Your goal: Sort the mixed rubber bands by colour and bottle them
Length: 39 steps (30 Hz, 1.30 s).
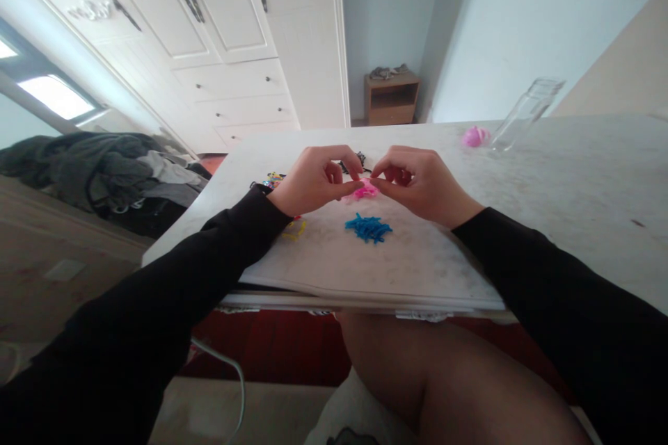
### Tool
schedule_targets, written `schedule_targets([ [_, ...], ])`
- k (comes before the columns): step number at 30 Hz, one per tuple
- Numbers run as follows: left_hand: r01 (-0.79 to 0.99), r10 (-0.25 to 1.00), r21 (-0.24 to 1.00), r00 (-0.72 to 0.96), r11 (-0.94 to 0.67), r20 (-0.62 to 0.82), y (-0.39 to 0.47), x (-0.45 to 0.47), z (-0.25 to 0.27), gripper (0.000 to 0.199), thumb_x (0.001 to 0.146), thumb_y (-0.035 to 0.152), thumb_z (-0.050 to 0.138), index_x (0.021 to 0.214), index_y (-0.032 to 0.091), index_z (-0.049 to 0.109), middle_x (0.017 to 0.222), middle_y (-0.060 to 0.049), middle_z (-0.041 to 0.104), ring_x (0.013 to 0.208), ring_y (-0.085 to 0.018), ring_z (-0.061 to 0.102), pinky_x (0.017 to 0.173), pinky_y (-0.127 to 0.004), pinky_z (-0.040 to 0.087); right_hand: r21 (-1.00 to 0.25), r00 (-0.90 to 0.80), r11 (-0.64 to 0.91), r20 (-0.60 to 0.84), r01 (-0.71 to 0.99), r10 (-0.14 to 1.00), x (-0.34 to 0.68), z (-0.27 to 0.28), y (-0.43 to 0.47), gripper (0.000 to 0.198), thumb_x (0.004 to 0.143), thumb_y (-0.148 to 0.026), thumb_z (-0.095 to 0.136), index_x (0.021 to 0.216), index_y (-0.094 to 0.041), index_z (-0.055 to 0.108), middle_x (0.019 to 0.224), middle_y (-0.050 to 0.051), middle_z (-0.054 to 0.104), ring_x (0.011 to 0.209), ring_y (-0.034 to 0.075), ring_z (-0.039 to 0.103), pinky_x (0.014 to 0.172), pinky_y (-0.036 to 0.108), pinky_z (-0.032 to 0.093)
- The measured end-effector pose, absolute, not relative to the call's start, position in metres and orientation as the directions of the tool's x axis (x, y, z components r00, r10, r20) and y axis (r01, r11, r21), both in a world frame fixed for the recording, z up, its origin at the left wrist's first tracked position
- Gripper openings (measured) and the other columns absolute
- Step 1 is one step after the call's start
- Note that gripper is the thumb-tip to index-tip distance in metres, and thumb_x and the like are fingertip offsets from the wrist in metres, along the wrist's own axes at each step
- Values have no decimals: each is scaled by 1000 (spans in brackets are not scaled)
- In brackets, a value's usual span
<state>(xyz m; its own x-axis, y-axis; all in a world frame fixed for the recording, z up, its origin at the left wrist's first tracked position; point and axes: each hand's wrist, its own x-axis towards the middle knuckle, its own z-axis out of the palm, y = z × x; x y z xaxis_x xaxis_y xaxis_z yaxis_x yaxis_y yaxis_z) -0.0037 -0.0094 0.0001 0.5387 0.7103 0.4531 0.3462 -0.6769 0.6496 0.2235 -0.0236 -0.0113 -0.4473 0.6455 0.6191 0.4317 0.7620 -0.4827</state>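
My left hand (327,179) and my right hand (417,177) are close together above the table, thumb and forefinger pinched on each. Between their fingertips is what looks like a small pink band, partly hidden by the fingers. Directly below lies a pile of pink bands (365,190). A pile of blue bands (368,228) sits nearer to me. Behind my fingers a black pile (359,160) partly shows. Multicoloured bands (273,181) and some yellow ones (296,228) lie by my left wrist, partly covered by my arm.
On the white marbled table (574,201), a clear glass bottle (527,115) stands at the back right beside a pink round object (474,137). Dark clothes (99,167) are heaped to the left. A white wardrobe (224,35) and a small wooden cabinet (392,99) stand beyond.
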Motion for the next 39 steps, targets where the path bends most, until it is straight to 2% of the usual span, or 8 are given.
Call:
schedule_targets([
  [4,371,704,623,546,-689,454,-9,-4,0,18,85,29,78,80,14,69,68,0,66,51,-7,62,47,-18,45,-481,-445,764,623,431,643,224,-12,-23,6,86,-21,72,83,-16,70,71,-1,58,61,10,46,61,28,35],
  [16,366,694,617,559,-697,453,-8,-4,-1,11,85,25,76,84,14,73,77,-2,71,52,-6,61,48,-17,46,-493,-464,758,600,426,652,221,-10,-26,6,86,-18,67,82,-17,71,71,0,60,63,11,47,62,28,36],
  [25,383,699,614,572,-691,430,-6,-4,-1,17,88,30,74,82,15,73,76,-2,71,52,-6,61,48,-17,46,-476,-454,754,605,452,654,222,-7,-27,7,86,-17,66,80,-17,70,71,0,62,63,12,47,63,29,37],
  [28,372,711,639,563,-673,421,-5,-6,-1,15,88,28,73,82,14,72,79,-3,72,50,-5,60,46,-17,45,-484,-402,727,615,488,679,227,-4,-25,8,86,-18,65,80,-17,70,71,0,62,63,12,47,62,30,37],
  [32,392,744,659,525,-642,413,-2,-9,1,16,87,27,72,79,13,69,79,-5,72,49,-5,59,43,-17,43,-562,-224,632,627,534,746,248,0,-18,7,85,-21,68,79,-18,69,68,0,59,60,12,46,58,32,36],
  [35,403,757,660,500,-634,421,0,-11,1,16,85,28,72,79,14,69,77,-5,71,48,-6,59,42,-18,43,-629,-179,560,565,539,806,272,1,-11,11,84,-28,74,77,-21,70,64,0,55,58,13,43,53,32,33],
  [39,411,763,660,493,-628,418,3,-13,0,17,85,29,72,78,14,69,75,-4,70,48,-7,59,42,-18,45,-666,-318,516,406,538,857,301,-2,-5,22,77,-40,81,70,-22,71,58,0,56,55,13,45,50,31,33],
])
